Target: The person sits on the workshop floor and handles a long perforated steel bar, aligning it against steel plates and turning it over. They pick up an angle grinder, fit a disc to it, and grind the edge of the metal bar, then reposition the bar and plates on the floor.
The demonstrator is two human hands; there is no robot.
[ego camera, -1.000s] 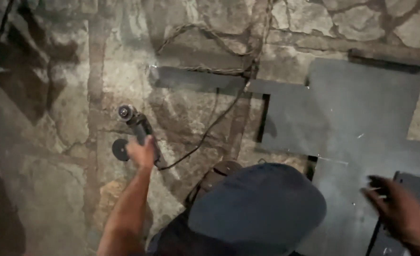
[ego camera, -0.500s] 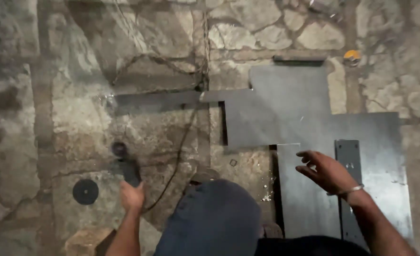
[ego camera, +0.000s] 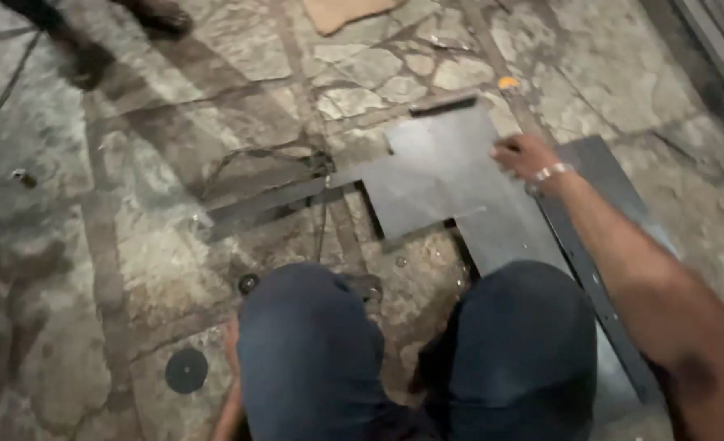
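My right hand, with a bracelet at the wrist, reaches forward and lies with its fingers on the right part of a grey cut metal sheet flat on the stone floor. My two knees in dark trousers fill the lower middle. Only an edge of my left hand shows beside the left knee; what it holds is hidden. The round head of an angle grinder pokes out just above that knee. A loose black disc lies on the floor to the left.
A narrow metal strip extends left from the sheet, and a dark plate lies under my right forearm. A thin cable runs across the floor. Another person's feet stand at the top left.
The view has tilted down and my knees now fill the foreground. My right hand has moved forward onto the sheet. My left hand and the grinder have dropped behind the left knee.
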